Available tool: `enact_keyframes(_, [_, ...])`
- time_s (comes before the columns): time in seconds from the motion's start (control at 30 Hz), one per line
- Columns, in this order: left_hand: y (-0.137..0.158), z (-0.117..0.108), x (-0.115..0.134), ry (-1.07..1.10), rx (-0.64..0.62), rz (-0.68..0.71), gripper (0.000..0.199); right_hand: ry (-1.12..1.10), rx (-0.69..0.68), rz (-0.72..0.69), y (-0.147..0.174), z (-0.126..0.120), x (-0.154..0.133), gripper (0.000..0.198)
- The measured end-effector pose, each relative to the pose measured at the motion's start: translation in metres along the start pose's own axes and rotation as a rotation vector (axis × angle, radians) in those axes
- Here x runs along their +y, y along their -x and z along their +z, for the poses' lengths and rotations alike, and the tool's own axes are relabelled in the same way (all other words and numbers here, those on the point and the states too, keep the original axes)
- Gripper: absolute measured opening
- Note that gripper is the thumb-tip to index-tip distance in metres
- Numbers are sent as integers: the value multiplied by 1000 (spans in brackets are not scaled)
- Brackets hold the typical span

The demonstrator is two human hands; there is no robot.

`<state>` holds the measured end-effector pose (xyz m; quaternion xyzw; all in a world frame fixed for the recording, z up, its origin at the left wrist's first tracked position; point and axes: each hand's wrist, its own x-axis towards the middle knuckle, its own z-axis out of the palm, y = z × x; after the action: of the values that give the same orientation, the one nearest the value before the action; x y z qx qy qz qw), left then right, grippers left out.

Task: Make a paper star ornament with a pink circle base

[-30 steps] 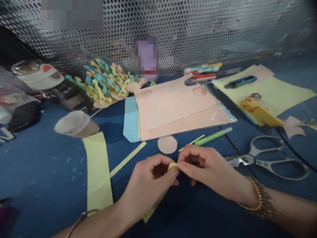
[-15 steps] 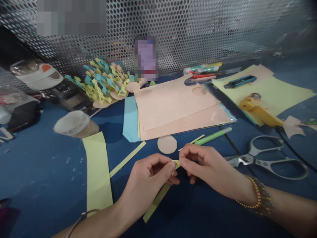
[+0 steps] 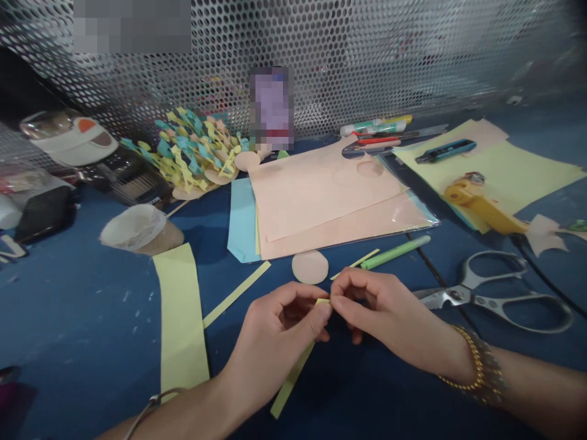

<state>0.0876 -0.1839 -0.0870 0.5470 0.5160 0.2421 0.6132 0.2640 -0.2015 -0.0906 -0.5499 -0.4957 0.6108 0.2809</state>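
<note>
Between the thumb and fingers of my left hand (image 3: 284, 327) is a narrow yellow paper strip (image 3: 293, 380). Its long tail hangs down toward me, and its upper end looks folded at the fingertips. My right hand (image 3: 378, 311) is closed in a pinch at that folded end, thumb against forefinger. Just beyond the hands lies a pale pink paper disc (image 3: 310, 267). Left of them are another yellow strip (image 3: 237, 294) and a wide yellow paper piece (image 3: 182, 324). Silver scissors (image 3: 458, 296) lie beside my right wrist, blades pointing toward it.
Pink sheets (image 3: 316, 189) cover the back middle. A green pen (image 3: 395, 252) and yellow glue gun (image 3: 481, 205) lie to the right, with a blue cutter (image 3: 446, 151) on yellow paper. At left stand a paper cup (image 3: 142, 231) and a bunch of paper shapes (image 3: 195, 150).
My left fingertips have shifted slightly right, closer to my right hand. Less of the strip's folded end shows between them, and its tail has swung a little to the right.
</note>
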Motion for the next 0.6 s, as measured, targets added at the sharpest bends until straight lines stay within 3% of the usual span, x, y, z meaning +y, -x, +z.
enact_keyframes(0.6, [-2, -1, 1, 34, -6, -24, 17, 8, 16, -24, 0, -2, -1, 14])
